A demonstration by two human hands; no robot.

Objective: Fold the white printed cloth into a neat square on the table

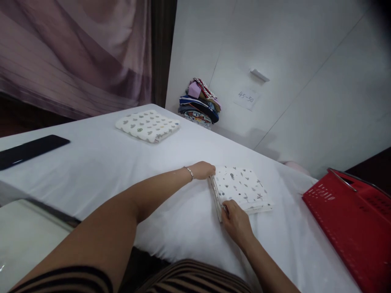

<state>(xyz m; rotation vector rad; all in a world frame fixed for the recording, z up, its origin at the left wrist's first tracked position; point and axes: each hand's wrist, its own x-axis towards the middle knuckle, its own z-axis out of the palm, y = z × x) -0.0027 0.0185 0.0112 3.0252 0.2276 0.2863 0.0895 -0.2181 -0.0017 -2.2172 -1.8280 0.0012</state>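
A folded white cloth (241, 185) with small dark prints lies on the white-covered table (171, 162) in front of me. My left hand (204, 170), with a bracelet at its wrist, pinches the cloth's far left corner. Nearer to me, my right hand (233, 219) has its fingers curled round the near left part of the same cloth's layered edge. Some of the fingertips on both hands are hidden. Farther back on the left lies a second folded cloth (148, 125), white with grey-green prints, apart from both hands.
A red plastic basket (351, 219) stands at the right. A black phone-like slab (33, 149) lies at the left edge. Behind the table rises a stack of folded clothes (199, 103) by a white cabinet (275, 40) labelled 45-50. A pinkish curtain (76, 53) hangs back left.
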